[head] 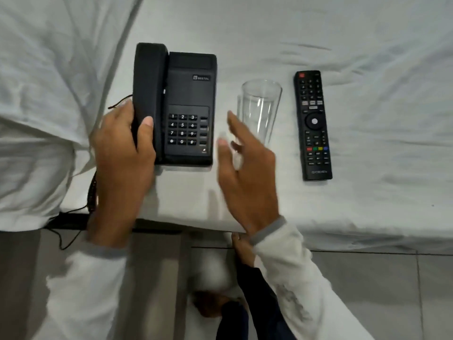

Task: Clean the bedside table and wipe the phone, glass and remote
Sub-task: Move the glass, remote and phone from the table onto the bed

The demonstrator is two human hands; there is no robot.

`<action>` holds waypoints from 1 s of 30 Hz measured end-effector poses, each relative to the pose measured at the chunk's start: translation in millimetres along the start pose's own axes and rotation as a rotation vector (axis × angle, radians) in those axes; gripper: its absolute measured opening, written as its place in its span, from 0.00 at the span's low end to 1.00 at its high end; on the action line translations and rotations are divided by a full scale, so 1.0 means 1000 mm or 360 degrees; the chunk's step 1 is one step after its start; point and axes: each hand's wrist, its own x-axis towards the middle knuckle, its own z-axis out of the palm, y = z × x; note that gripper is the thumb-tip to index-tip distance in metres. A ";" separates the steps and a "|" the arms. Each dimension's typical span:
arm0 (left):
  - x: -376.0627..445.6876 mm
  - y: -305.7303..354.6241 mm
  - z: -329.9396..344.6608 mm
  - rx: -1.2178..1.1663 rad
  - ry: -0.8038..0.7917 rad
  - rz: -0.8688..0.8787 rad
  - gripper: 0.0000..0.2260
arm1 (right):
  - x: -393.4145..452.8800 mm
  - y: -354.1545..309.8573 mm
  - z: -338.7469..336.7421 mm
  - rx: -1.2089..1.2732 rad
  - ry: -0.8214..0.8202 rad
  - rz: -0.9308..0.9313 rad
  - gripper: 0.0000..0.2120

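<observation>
Phone [186,106], glass [261,106] and remote [312,123] lie in a row near the bed's [367,204] front edge. Our left hand [122,153] grips the handset; our right hand [245,168] hovers open. We judge wiping unstarted; no cloth shows.

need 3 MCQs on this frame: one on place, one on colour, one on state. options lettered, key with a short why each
1. Where is the glass?
A. between phone and remote
B. on the floor
C. right of the remote

2. What colour is the phone?
A. white
B. black
C. red

3. What is the left hand doing?
A. gripping the handset
B. lying flat on the sheet
C. holding the remote

Key: A, it stands on the sheet between the two; B, body and handset are black; A, fingers wrap the handset's lower end, while the right hand is open.
</observation>
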 end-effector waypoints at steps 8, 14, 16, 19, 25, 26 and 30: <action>-0.045 0.097 0.067 -0.0143 -0.0400 0.0510 0.28 | 0.039 0.093 -0.097 -0.0843 0.0133 -0.0183 0.28; -0.041 0.103 0.118 -0.0048 -0.0369 0.0499 0.30 | 0.038 0.127 -0.073 -0.0740 0.0220 -0.0112 0.28; -0.043 0.102 0.122 -0.0051 -0.0328 0.0497 0.29 | 0.031 0.123 -0.059 -0.0759 0.0327 -0.0021 0.28; -0.042 0.098 0.124 -0.0075 -0.0355 0.0510 0.29 | 0.027 0.118 -0.050 -0.0758 0.0318 0.0025 0.28; -0.049 0.073 0.101 -0.0300 -0.0215 0.0512 0.25 | 0.024 0.098 -0.067 -0.0662 0.0310 -0.0241 0.23; -0.054 0.067 0.093 -0.0302 -0.0123 0.0507 0.25 | 0.022 0.091 -0.067 -0.0643 0.0299 -0.0355 0.23; -0.090 0.023 0.047 -0.0238 0.0304 0.0395 0.22 | 0.005 0.051 -0.037 -0.0450 0.0039 -0.0858 0.22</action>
